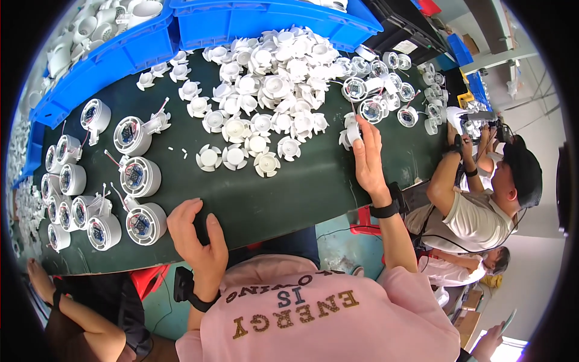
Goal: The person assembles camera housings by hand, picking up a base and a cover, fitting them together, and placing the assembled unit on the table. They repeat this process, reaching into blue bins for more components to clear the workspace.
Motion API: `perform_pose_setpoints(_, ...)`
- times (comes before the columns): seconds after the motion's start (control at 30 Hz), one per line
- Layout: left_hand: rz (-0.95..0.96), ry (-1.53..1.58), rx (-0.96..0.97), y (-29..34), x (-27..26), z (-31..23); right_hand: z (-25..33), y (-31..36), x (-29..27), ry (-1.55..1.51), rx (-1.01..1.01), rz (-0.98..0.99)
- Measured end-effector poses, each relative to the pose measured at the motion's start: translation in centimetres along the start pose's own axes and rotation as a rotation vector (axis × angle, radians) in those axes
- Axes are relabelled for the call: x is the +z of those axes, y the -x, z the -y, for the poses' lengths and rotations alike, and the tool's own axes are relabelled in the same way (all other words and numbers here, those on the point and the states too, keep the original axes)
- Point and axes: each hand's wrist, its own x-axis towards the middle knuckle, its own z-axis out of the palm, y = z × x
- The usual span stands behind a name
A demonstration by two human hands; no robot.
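A white fan impeller [350,134], beside the white impeller heap [271,90], is being clamped by the right hand [368,158], seemingly for pickup, while the left hand [199,238] is being rested, fingers apart and empty, on the dark tabletop [301,187] near a round housing [146,223].

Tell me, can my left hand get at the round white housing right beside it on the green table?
Probably yes: the left hand rests on the table edge, and the round housing lies just to its left with nothing between them.
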Motion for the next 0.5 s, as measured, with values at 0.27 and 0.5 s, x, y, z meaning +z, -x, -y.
perform_pose_setpoints(0.27, -0.025, -0.066, 0.018, 0.2, 0.4, 0.2, -0.5, 0.2, 0.0, -0.030, -0.005, 0.016)
perform_pose_setpoints(0.5, -0.036, -0.064, -0.020, 0.3, 0.4, -0.1, -1.0, 0.3, 0.2, -0.140, -0.003, -0.010)
